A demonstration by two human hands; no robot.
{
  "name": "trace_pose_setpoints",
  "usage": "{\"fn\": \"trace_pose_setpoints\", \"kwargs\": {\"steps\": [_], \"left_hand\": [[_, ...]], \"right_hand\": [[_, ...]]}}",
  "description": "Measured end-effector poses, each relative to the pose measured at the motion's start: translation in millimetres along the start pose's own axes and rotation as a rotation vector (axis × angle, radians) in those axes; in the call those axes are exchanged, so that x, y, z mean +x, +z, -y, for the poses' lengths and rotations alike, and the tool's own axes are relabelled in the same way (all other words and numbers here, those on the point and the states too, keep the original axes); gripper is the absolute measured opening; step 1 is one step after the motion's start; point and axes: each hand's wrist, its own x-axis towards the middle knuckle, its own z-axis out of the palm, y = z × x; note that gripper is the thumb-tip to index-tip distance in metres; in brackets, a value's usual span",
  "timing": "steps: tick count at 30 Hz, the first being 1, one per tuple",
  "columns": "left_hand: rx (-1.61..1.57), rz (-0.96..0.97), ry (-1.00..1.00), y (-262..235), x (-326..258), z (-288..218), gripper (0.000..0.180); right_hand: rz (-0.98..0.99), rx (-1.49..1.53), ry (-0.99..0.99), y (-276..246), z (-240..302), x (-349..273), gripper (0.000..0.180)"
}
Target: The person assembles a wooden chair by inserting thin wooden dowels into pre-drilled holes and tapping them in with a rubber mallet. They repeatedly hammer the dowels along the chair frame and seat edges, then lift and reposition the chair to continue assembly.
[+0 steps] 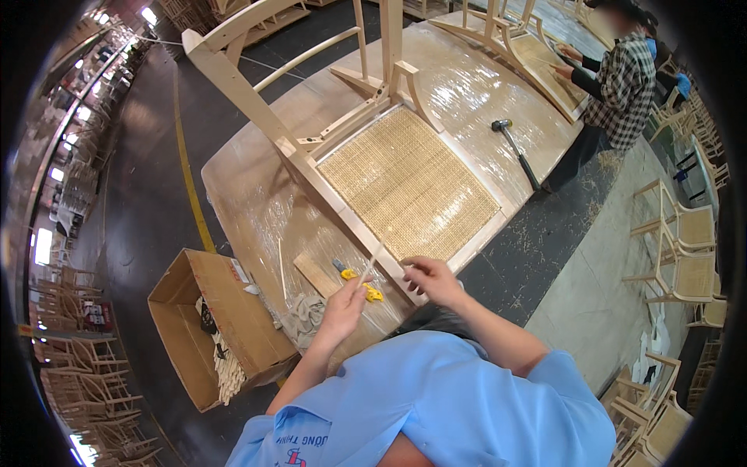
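A wooden chair frame (342, 208) lies on the wrapped table in front of me, with a woven cane seat panel (412, 183) set into it. My left hand (342, 311) is closed on a thin pale wooden strip (373, 260), which slants up over the near edge of the frame. My right hand (436, 282) is at the frame's near corner, its fingers loosely curled and apart, with nothing visible in them. Beside my left hand lie a yellow-handled tool (373, 293), a utility knife by its look, a flat wood piece (317, 275) and a grey rag (303, 317).
A hammer (515, 152) lies on the table's right side. A cardboard box (233, 327) with wooden strips stands at the left. Across the table a person in a checked shirt (622, 93) handles another chair. Finished chairs (692, 233) line the right; stacked frames fill the left.
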Motion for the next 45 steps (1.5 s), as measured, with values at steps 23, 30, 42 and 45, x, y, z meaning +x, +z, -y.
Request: {"fn": "trace_pose_setpoints", "kwargs": {"steps": [23, 30, 42, 45], "left_hand": [[0.915, 0.294, 0.695, 146.0, 83.6, -104.5, 0.029], [0.983, 0.433, 0.924, 132.7, 102.1, -70.1, 0.037], [1.064, 0.415, 0.895, 39.9, 143.5, -28.0, 0.033], [1.135, 0.422, 0.885, 21.1, 155.0, -25.2, 0.034]], "right_hand": [[-0.289, 0.216, 0.18, -177.0, -34.0, -117.2, 0.012], [-0.463, 0.456, 0.299, -99.1, -75.0, -138.8, 0.012], [-0.436, 0.458, 0.207, -4.4, -93.1, -63.1, 0.009], [-0.442, 0.365, 0.15, 4.3, -90.7, -36.6, 0.009]]}}
